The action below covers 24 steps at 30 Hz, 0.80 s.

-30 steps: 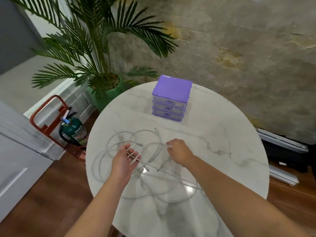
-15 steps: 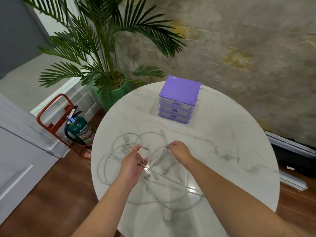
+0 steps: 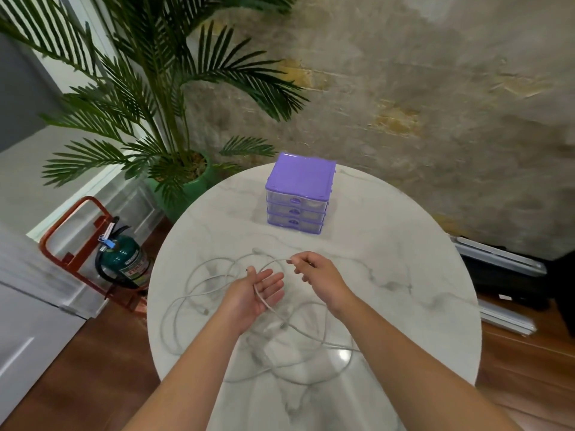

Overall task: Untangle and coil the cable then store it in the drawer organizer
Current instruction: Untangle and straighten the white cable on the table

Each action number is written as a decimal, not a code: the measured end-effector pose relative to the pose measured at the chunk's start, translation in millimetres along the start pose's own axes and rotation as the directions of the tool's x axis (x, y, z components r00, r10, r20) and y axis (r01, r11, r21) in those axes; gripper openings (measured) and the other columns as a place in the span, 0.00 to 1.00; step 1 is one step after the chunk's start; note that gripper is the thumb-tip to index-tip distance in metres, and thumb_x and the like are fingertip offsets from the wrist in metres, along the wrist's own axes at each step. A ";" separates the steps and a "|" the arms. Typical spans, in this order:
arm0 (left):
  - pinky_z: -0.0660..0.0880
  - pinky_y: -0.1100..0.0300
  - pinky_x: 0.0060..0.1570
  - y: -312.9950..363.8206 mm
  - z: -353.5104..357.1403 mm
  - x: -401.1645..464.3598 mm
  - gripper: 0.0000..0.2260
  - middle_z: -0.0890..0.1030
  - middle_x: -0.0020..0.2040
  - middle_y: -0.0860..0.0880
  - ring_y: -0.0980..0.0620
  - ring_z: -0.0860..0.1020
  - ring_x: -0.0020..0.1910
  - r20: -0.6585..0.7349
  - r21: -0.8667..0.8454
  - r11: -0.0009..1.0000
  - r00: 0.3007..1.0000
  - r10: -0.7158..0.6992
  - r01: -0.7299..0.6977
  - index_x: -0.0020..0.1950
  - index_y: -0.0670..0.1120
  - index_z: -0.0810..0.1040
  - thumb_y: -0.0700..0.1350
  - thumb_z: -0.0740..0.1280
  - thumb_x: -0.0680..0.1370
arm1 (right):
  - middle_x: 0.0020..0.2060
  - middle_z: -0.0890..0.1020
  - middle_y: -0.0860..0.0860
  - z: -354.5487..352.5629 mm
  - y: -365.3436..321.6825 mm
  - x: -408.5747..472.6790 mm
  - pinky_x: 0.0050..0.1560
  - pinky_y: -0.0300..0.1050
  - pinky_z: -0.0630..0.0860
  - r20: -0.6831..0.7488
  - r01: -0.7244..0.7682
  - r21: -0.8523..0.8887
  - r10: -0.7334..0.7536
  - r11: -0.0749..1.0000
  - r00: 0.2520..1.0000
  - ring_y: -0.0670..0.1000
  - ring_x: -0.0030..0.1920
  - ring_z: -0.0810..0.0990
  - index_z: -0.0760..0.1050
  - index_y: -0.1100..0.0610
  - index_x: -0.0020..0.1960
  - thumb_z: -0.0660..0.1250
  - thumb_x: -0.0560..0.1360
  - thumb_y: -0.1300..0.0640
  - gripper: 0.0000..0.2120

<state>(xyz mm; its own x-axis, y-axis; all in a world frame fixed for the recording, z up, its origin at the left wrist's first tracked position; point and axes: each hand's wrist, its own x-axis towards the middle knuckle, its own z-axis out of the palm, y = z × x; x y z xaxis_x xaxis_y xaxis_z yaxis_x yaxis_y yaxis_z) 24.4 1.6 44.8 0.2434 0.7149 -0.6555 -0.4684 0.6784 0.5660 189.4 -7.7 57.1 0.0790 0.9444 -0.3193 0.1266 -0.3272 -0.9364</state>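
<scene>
Both hands raised: left (image 3: 259,292) palm-up under cable (image 3: 270,265), right (image 3: 314,273) pinching it.

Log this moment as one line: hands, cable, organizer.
left hand: palm up, cable across it | right hand: pinches cable | cable: tangled on table | organizer: drawers closed

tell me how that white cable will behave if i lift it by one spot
Probably floppy: the cable sags from the right hand across the left hand. Likely light, since a pinch holds it. Loops overlapping on the table may drag and snag.
</scene>
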 end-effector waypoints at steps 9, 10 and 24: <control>0.79 0.53 0.45 1.0 17.9 4.4 0.16 0.79 0.59 0.45 0.49 0.83 0.48 0.012 -0.145 0.981 0.991 0.130 -0.127 0.64 0.44 0.69 0.50 0.48 0.85 | 0.42 0.82 0.47 -34.8 17.0 -29.2 0.46 0.38 0.68 -0.006 -0.117 0.034 0.118 0.993 0.993 0.43 0.41 0.74 0.80 0.55 0.38 0.65 0.75 0.60 0.08; 0.78 0.52 0.46 -0.2 19.9 3.6 0.16 0.80 0.59 0.45 0.49 0.83 0.48 0.014 -0.148 0.980 0.990 0.138 -0.134 0.64 0.44 0.69 0.50 0.48 0.85 | 0.43 0.82 0.47 -36.9 19.7 -30.6 0.45 0.38 0.67 0.011 -0.128 0.003 0.128 0.992 0.992 0.43 0.40 0.74 0.80 0.55 0.39 0.64 0.75 0.60 0.08; 0.82 0.53 0.43 -1.4 33.4 -6.7 0.14 0.76 0.33 0.51 0.55 0.78 0.30 0.050 -0.305 0.915 0.954 0.294 -0.266 0.58 0.47 0.73 0.53 0.53 0.84 | 0.47 0.83 0.46 -32.6 41.3 -45.8 0.63 0.50 0.70 0.111 -0.222 -0.268 0.259 0.938 0.959 0.51 0.54 0.78 0.75 0.49 0.43 0.61 0.76 0.47 0.08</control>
<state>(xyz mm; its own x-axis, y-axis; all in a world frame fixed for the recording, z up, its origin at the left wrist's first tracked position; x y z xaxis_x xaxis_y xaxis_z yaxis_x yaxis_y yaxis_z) 51.8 1.5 65.2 0.1372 0.8903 -0.4341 -0.7518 0.3790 0.5397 223.2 -65.6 37.7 -0.0015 0.8251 -0.5651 0.3661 -0.5254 -0.7681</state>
